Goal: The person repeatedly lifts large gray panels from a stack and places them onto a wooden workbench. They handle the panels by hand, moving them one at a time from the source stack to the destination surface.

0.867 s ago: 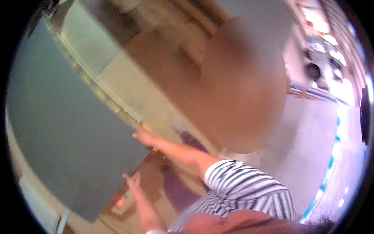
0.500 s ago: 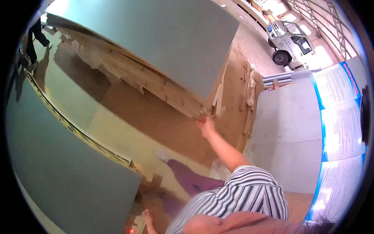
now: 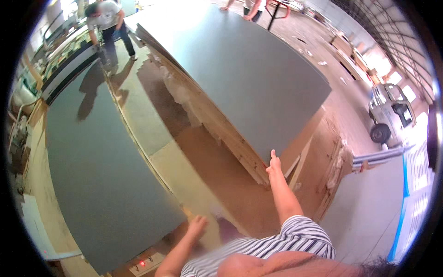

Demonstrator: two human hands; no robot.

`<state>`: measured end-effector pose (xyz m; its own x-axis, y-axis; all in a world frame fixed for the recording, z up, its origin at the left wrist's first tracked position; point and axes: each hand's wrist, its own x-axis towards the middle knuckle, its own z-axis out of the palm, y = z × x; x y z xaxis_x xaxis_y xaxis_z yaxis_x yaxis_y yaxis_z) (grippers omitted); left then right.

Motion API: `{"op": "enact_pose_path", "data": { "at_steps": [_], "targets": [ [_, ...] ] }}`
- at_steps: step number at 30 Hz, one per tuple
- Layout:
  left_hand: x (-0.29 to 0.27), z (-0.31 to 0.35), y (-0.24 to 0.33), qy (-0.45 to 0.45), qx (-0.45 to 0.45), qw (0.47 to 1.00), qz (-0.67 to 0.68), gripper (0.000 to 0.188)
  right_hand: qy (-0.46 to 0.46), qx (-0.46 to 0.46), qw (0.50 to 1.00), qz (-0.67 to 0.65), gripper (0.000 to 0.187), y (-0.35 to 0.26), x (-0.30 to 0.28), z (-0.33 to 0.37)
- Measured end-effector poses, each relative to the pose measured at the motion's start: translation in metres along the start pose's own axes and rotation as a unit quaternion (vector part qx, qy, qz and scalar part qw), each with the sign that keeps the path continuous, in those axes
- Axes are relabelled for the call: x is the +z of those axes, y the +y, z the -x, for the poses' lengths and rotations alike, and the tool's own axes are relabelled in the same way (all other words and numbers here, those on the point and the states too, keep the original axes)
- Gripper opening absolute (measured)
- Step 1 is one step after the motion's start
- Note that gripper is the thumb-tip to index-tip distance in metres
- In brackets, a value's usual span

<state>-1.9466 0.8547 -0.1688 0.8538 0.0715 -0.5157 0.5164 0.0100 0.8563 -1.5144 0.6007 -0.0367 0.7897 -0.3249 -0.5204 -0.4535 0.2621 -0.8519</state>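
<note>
A large dark grey panel [image 3: 258, 87] lies on top of a stack of wooden boards [image 3: 217, 124] with torn plastic film along its side. My right hand [image 3: 274, 165] is at the panel's near corner, thumb over the top and the other fingers curled at the edge. To the left, a second grey panel [image 3: 110, 175] lies flat on a low machine bed. My left hand [image 3: 198, 225] is beside this panel's near right corner, apart from the stack. Motion smears its fingers, and whether it touches the panel cannot be made out.
A co-worker [image 3: 108, 23] bends over the left panel's far end. Another person's hands [image 3: 249, 17] rest on the upper panel's far edge. A switch box with a red light [image 3: 142, 264] sits near my left forearm. Grey pipes [image 3: 380, 157] and a truck [image 3: 392, 111] stand right.
The view has swung left and up, bringing the co-workers and the whole left panel into sight. My right hand has shifted up onto the panel's corner; my left hand has risen beside the left panel.
</note>
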Motion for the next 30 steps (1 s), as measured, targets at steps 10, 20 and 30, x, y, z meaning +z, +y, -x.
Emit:
{"op": "enact_pose_path", "data": {
  "at_steps": [10,20,30],
  "targets": [
    [0.002,-0.057,0.225,0.069,-0.026,0.914,0.399,0.057,-0.158,0.073,0.981,-0.088,0.042,0.088,0.081,0.126],
    [0.034,-0.130,0.269,-0.026,-0.029,0.898,0.438,0.031,-0.131,0.099,0.986,-0.028,0.049,0.098,0.074,0.107],
    [0.058,-0.143,0.248,0.080,0.017,0.934,0.349,0.022,-0.129,0.120,0.984,0.016,0.046,0.069,0.071,0.144]
  ]
}}
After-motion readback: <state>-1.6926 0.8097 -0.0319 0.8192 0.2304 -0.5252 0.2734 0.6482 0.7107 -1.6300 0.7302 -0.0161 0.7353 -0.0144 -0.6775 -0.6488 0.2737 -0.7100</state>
